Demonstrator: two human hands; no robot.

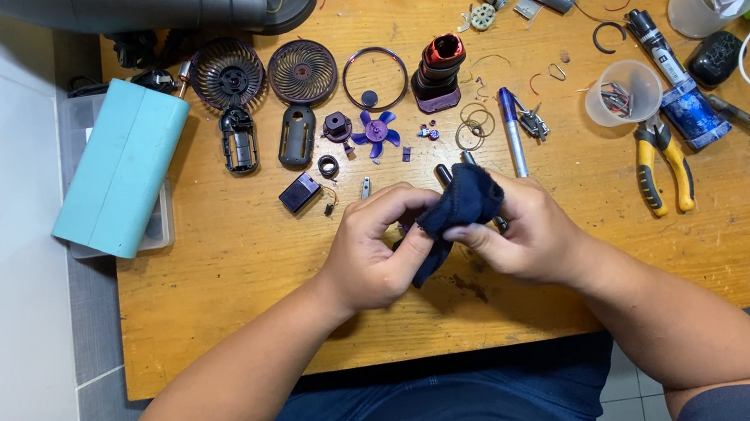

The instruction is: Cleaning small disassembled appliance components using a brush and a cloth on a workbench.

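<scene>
Both our hands meet over middle of wooden tabletop (212, 290), toward near edge. Left hand (371, 254) curled, fingers pinching lower end of dark navy cloth (457, 207). Right hand (518, 235) closed round its upper bunched part, thumb on top. Can't tell if anything's wrapped inside. Just behind cloth, toward far edge: purple plastic fan blade (375, 131), two round dark fan grilles (265, 72), blue pen (512, 130). Yellow-handled pliers (662, 165) lie toward right edge.
</scene>
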